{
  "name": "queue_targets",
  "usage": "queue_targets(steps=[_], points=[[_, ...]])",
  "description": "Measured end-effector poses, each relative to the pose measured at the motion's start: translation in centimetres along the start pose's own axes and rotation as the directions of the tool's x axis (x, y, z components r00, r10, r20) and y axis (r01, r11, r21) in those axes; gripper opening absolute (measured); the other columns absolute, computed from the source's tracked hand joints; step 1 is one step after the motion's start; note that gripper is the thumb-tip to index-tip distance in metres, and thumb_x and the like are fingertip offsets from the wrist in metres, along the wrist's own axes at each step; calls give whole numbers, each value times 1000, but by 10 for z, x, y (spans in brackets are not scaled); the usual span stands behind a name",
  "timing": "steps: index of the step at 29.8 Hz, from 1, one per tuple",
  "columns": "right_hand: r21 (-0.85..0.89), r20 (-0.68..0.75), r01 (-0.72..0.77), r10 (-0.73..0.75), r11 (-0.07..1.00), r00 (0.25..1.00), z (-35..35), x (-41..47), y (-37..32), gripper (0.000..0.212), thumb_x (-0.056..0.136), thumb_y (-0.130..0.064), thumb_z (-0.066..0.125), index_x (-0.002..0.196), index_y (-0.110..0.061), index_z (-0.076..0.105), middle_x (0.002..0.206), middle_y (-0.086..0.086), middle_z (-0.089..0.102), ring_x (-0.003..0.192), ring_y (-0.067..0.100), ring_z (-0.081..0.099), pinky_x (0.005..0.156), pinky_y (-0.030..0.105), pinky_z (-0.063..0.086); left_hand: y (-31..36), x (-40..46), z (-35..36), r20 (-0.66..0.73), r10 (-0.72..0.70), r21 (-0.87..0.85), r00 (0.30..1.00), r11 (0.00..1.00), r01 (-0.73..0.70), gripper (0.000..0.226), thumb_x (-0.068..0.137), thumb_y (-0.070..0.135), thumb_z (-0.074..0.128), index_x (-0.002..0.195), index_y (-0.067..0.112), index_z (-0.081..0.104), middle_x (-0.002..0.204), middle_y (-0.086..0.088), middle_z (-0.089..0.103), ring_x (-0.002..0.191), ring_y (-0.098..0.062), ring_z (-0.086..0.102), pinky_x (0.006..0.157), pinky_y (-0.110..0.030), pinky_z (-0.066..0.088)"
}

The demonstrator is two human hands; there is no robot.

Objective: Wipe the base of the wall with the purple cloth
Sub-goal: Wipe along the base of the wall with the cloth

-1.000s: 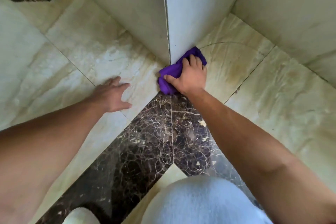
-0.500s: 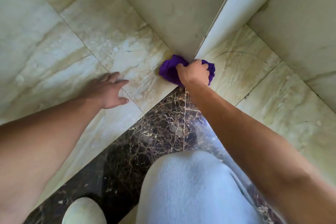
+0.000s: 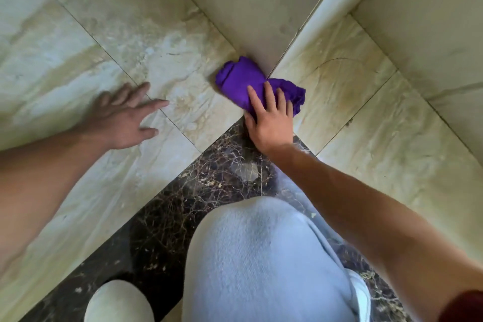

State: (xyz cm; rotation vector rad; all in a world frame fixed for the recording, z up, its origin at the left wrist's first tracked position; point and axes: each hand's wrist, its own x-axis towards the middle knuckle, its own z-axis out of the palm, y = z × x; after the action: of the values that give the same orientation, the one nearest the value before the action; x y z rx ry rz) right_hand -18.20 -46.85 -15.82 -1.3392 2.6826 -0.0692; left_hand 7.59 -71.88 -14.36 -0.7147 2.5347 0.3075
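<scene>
- Purple cloth [image 3: 244, 81]: bunched roll on the pale floor tiles [image 3: 146, 34], pressed against the foot of the wall corner [image 3: 261, 42]; long axis runs from upper left to lower right.
- Right hand [image 3: 270, 119]: fingers spread flat, pressing the cloth's near end.
- Left hand [image 3: 122, 117]: open, palm down on the tile, blurred.
- Pale-trousered knee [image 3: 261, 256]: hides the dark marble strip [image 3: 162, 217] in part.
</scene>
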Motion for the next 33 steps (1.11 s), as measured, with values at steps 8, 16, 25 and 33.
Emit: queue_targets(steps=[8,16,25,33], points=[[-129,206,-45,71,991,976,-30,84,-76,62,97,-33,40,156,-26,23,153,14,33,132,40,37,106,49,35,4,-6,4,64,-31,-92,997,995,37,79,85,72,51,139,72,-7,161,20,-27,152,-24,-19,113,-68,19],[-97,439,61,-12,993,899,-74,102,-59,86,87,-55,57,157,-36,11,161,9,22,138,40,36,111,48,39,16,-3,-46,238,-55,-97,970,992,80,95,83,62,64,151,56,-2,166,8,-19,154,-27,-9,119,-62,15],[-17,252,391,-375,920,892,-126,66,-81,70,93,-58,40,157,-34,21,168,6,15,155,31,13,120,49,26,12,-9,-123,140,-74,-97,987,991,88,111,74,71,67,156,40,-1,168,-5,-13,153,-38,-7,113,-70,17],[24,136,281,-282,959,950,-4,84,-59,67,97,-54,40,158,-32,21,168,8,11,155,34,9,122,58,14,-36,28,-67,21,-47,-116,999,992,49,102,76,67,69,155,45,8,168,-1,-11,154,-33,-8,114,-71,13]])
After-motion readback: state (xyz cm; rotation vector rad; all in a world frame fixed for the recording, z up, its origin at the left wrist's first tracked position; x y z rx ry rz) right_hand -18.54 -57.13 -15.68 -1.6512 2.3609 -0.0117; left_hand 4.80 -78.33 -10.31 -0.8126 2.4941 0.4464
